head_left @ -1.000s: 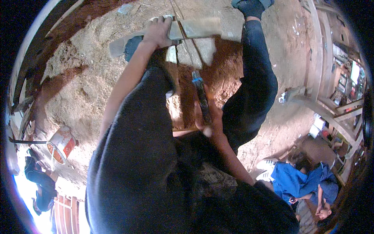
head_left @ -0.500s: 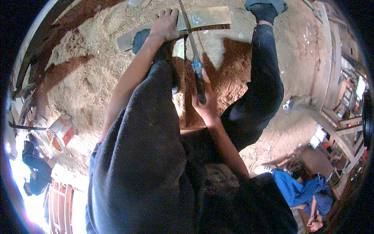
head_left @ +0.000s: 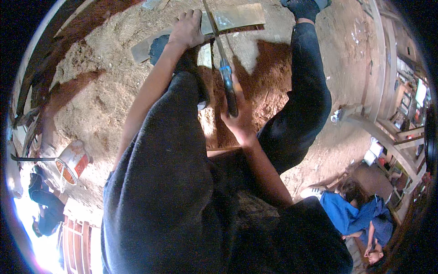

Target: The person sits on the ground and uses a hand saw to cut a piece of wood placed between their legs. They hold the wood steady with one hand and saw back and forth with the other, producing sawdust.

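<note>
My right hand (head_left: 239, 118) is wrapped round the blue and black handle of a handsaw (head_left: 228, 84). The saw's long narrow blade, seen almost edge-on, runs away from me across a flat wooden board (head_left: 239, 17). My left hand (head_left: 188, 28) lies on that board just left of the blade, fingers spread and pressing down. Under the board, near the left hand, a dark shoe partly shows. A wooden piece (head_left: 208, 121) stands between my legs beneath the board; much of it is hidden. Where the teeth meet the wood is too small to make out.
A white and red bucket (head_left: 73, 160) stands at the left. A person in blue (head_left: 356, 217) sits at the lower right, another person (head_left: 45, 203) is at the lower left. Timber frames (head_left: 388, 146) line the right side. Dusty ground surrounds my outstretched right leg.
The view has shifted slightly. My right hand and the saw are a little farther forward against the board. The left hand keeps its place on the wood.
</note>
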Demonstrator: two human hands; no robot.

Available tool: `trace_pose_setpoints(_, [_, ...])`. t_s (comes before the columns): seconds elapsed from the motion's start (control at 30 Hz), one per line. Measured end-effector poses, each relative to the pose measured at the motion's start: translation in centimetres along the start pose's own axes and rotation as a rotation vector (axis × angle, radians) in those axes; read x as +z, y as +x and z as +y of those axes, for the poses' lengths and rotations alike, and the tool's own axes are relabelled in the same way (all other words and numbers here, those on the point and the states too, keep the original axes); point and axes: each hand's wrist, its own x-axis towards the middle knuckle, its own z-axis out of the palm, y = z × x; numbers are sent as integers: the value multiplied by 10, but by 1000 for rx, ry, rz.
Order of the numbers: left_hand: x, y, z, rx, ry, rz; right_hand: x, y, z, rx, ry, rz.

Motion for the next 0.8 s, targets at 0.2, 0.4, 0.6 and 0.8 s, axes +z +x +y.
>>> trace_pose_setpoints(0.2, [15,0,-9,66,22,79,-14,74,-65,579,250,-254])
trace_pose_setpoints(0.4, [10,-2,-6,37,55,136,-5,18,-35,38,98,11])
trace_pose_setpoints(0.6, [8,5,4,63,75,45,2,76,-46,357,173,-38])
trace_pose_setpoints(0.8, [3,-2,-2,23,15,41,2,30,-18,29,119,66])
